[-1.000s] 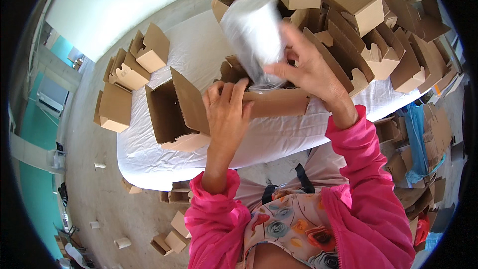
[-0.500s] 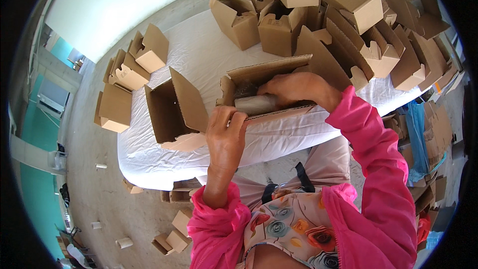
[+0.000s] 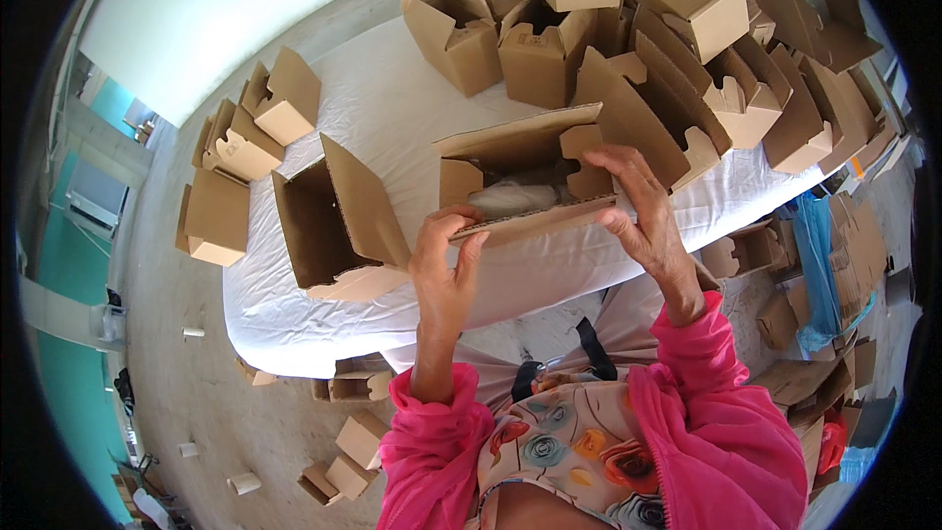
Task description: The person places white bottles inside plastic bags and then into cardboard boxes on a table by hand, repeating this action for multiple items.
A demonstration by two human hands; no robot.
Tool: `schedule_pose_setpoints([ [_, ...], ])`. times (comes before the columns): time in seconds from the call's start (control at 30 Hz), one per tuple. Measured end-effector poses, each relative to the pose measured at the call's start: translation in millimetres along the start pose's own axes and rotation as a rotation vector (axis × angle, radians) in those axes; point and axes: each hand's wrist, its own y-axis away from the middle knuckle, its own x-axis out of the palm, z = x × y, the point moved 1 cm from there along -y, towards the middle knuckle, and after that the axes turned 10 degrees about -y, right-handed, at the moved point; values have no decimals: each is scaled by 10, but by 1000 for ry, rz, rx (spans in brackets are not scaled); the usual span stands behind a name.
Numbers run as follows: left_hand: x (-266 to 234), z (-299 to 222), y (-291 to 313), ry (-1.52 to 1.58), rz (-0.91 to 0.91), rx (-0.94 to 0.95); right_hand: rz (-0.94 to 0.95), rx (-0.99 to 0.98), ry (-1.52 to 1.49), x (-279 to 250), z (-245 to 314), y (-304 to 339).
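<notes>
An open cardboard box [image 3: 530, 224] stands in front of me on the white-covered table, its far flap raised. Inside lies a whitish, plastic-wrapped thing [image 3: 514, 198] whose kind I cannot make out. My left hand [image 3: 444, 257] pinches the box's near wall at the left corner, thumb outside and fingers over the edge. At the other end, my right hand [image 3: 643, 216] spans the corner, fingers at the small side flap and thumb at the near wall. A second open box [image 3: 365, 211] sits just left of my left hand, dark inside.
Several open boxes [image 3: 549, 64] crowd the table's far and right side. More boxes [image 3: 218, 221] line the left edge of the white cloth [image 3: 275, 329]. On the floor lie small cartons [image 3: 351, 471] and white rolls [image 3: 244, 482]; a blue plastic sheet [image 3: 819, 270] hangs at right.
My right hand has come out of the box and moved to its right end. The whitish thing now lies loose inside. My left hand keeps hold of the near left corner.
</notes>
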Motion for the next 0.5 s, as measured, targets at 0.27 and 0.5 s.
schedule_pose_setpoints([
  [0.27, -29, 58, -97, 71, -43, -88, -89, 213, -91, 39, -3, -284],
  [0.5, 129, -60, -191, -183, -154, -47, 7, -23, 248, 137, -206, -244],
])
